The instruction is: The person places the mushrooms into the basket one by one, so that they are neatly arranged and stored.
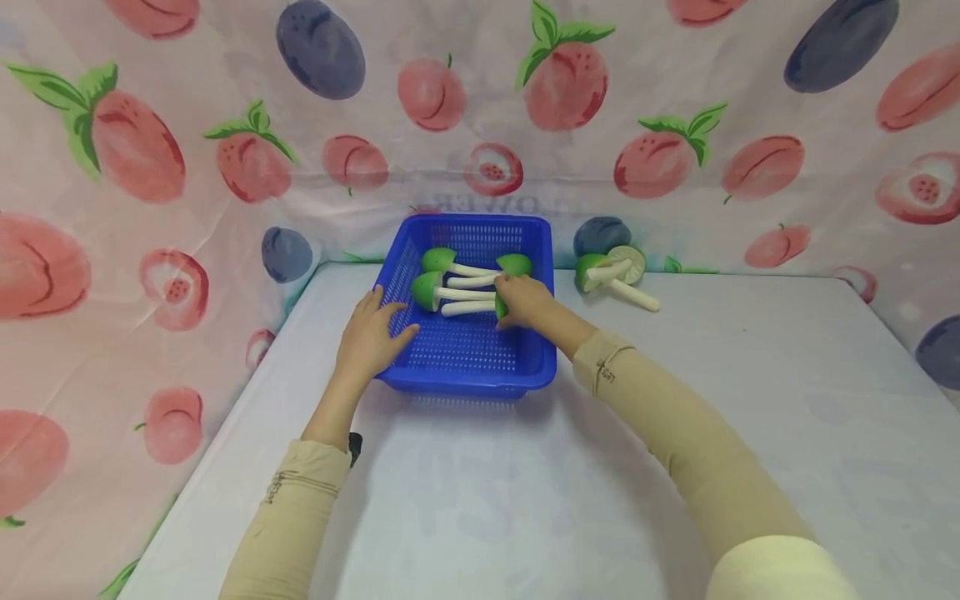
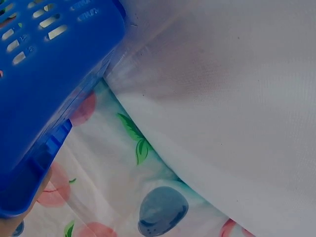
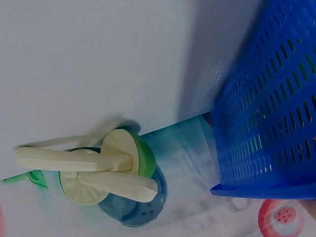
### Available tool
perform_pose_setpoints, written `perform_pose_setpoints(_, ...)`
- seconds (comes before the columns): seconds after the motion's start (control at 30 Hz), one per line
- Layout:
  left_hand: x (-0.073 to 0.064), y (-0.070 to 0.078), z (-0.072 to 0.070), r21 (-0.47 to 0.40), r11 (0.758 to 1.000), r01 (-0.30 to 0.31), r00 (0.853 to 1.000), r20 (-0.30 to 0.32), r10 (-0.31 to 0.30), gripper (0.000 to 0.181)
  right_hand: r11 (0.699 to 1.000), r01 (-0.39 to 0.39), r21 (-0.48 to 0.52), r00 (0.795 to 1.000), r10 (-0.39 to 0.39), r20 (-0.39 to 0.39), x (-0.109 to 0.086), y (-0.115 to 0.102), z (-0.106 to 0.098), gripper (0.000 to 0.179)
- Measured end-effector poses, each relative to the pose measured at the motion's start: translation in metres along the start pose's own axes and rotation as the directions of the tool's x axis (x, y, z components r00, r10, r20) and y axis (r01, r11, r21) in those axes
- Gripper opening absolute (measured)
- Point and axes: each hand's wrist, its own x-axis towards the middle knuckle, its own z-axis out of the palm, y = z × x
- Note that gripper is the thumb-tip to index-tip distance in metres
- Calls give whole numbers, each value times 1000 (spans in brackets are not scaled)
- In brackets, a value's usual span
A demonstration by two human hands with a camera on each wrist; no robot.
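A blue plastic basket (image 1: 465, 385) holds several toy mushrooms with green caps and white stems, such as this mushroom (image 1: 427, 292) at the left. Reaching in over the right rim, my right hand (image 1: 528, 302) has its fingertips round the green cap of another mushroom (image 1: 468, 308), whose stem points left. Part of that cap is hidden by the fingers. My left hand (image 1: 367, 337) rests on the basket's left rim, thumb and forefinger spread over the inside, other fingers along the outside. In the left wrist view only a bit of that hand shows beside the rim.
Two more mushrooms (image 1: 617, 273) lie crossed on the white table (image 1: 465, 500), right of the basket near the back edge. A fruit-print cloth (image 1: 420, 167) hangs behind the table and along its left side.
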Motion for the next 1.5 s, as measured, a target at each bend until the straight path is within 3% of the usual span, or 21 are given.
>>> perform_pose_setpoints(0.33, -1, 2, 2, -8, 1000, -2, 1000, 7, 2, 53, 1000, 12, -24, 1000, -12, 18, 1, -1, 2, 63)
perform_pose_setpoints(0.63, 1, 0, -3, 3, 1000, 4, 1000, 0, -4, 53, 999, 33, 11, 999, -33, -33, 6, -3, 0, 61)
perform_pose_setpoints(0.77, 0, 0, -2, -1, 1000, 6, 1000, 7, -6, 53, 996, 57, 73, 994, -50, -94, 6, -1, 0, 57)
perform_pose_setpoints(0.93, 0, 2, -1, -1, 1000, 7, 1000, 8, -7, 53, 986, 111, 126, 975, -84, -207, 3, 1, -1, 48)
perform_pose_setpoints(1.2, 0, 3, -1, 1, 1000, 12, 1000, 2, -12, 53, 963, 158, 220, 948, -86, -305, 4, 4, -1, 39)
perform_pose_setpoints(1.4, -2, 2, 0, 10, 1000, 9, 1000, 8, -9, 53, 898, 157, 410, 906, 35, -422, 1, 9, 3, 26)
perform_pose_setpoints(1.5, 0, 3, 0, -1, 1000, 13, 1000, 0, -13, 52, 875, 150, 459, 884, 90, -459, -2, 10, 1, 23)
